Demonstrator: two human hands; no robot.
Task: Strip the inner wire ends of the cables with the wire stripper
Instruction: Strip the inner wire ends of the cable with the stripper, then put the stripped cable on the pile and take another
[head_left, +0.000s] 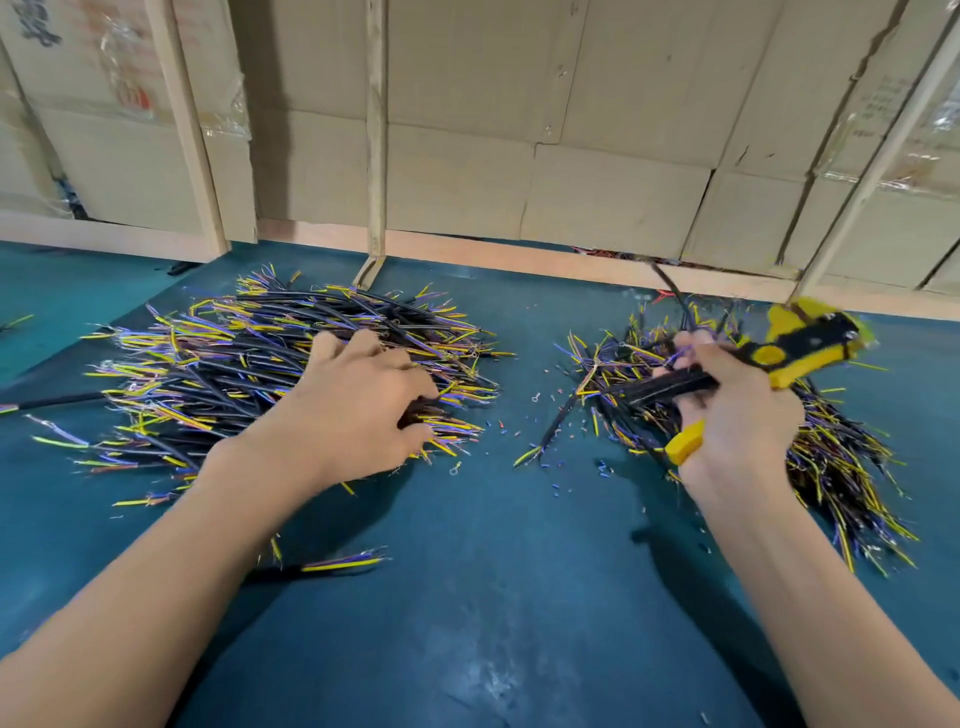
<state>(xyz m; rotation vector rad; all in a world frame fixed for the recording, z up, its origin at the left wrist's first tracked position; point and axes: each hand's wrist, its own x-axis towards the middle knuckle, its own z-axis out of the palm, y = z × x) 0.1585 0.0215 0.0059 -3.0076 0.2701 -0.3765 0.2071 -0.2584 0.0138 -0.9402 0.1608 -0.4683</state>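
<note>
A blue-green mat (467, 597) covers the table. Behind it stand cardboard sheets (467, 130) and wooden posts (375, 130). Two heaps of black cables with yellow and purple wire ends lie on the mat: a left heap (218, 374) and a right heap (831, 467). Tiny wire bits (556, 415) lie between them. The left hand (353, 410) rests on the left heap, fingers curled round some cables. The right hand (737, 421) grips the yellow and black stripper (800, 343) above the right heap.
</note>
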